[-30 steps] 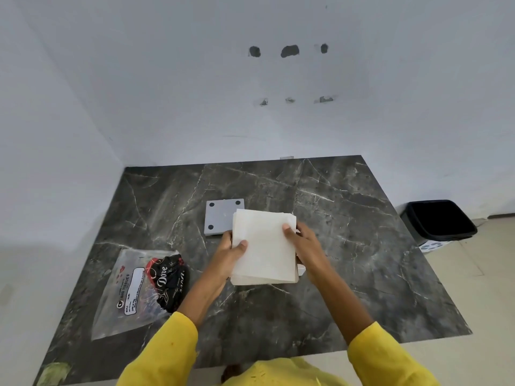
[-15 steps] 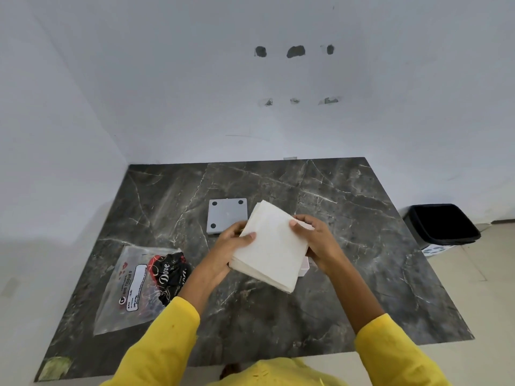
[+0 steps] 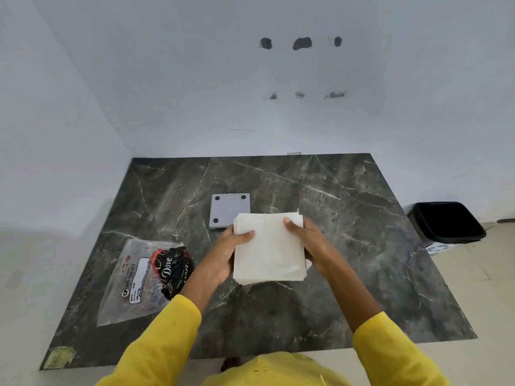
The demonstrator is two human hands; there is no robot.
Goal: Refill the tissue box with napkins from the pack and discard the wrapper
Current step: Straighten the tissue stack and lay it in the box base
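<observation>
A thick stack of white napkins (image 3: 269, 247) is held flat above the middle of the dark marble table (image 3: 362, 246). My left hand (image 3: 227, 250) grips its left edge and my right hand (image 3: 309, 240) grips its right edge, thumbs on top. A grey square panel with black round feet (image 3: 227, 208), apparently the tissue box's bottom, lies just behind the stack. A sliver of white (image 3: 308, 264), perhaps the tissue box, peeks out under the stack by my right hand; the rest is hidden. The clear plastic wrapper (image 3: 133, 282) lies flat at the left.
A crumpled black "Dove" packet (image 3: 174, 270) rests on the wrapper's right side. A black bin (image 3: 446, 222) stands on the floor to the right of the table. White walls close off the back and left. A yellowish sticker (image 3: 60, 356) marks the table's near-left corner.
The napkin stack went from square to tilted half a second ago, and is now squared up and level again between both hands, in roughly the same place.
</observation>
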